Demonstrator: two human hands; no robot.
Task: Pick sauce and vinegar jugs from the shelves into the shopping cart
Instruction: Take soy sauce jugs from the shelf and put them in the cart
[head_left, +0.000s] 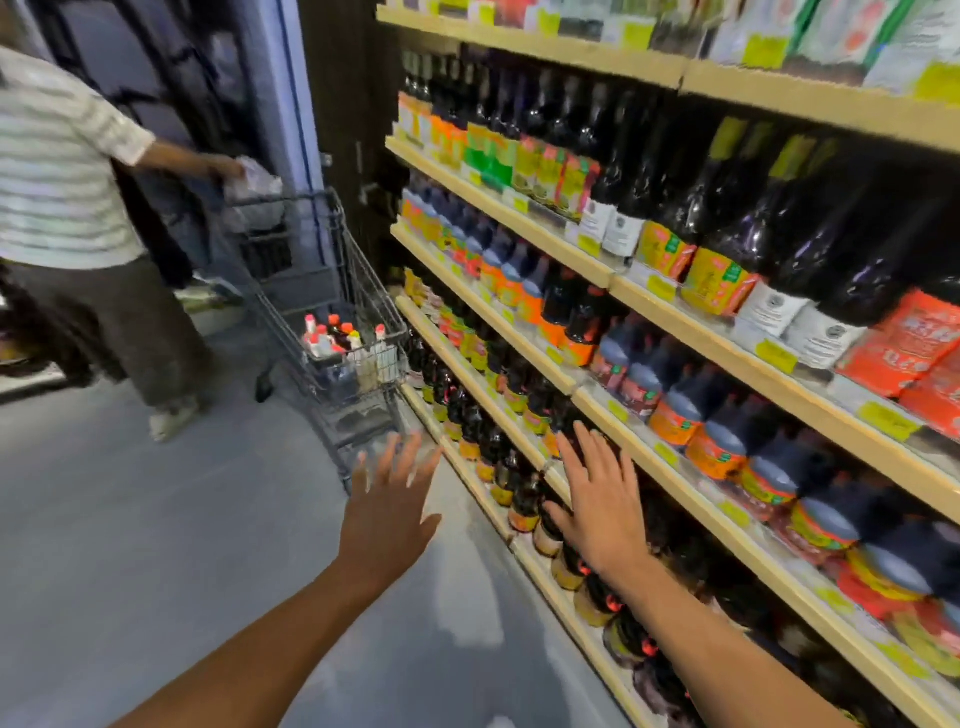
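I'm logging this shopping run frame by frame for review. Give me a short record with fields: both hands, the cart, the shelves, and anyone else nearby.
left grip: fingers spread, holds nothing, held out over the floor near the cart
right grip: fingers straight, holds nothing, in front of the lower shelf bottles; contact cannot be told
shopping cart: stands at the far end of the shelves
cart contents: several red-capped bottles
shelves: stocked with dark sauce bottles
other person: left of the cart, one hand at its handle end

The single head-worn wide-angle view looks forward and down from standing height, facing along the pale wooden shelves (696, 338) close on its right.
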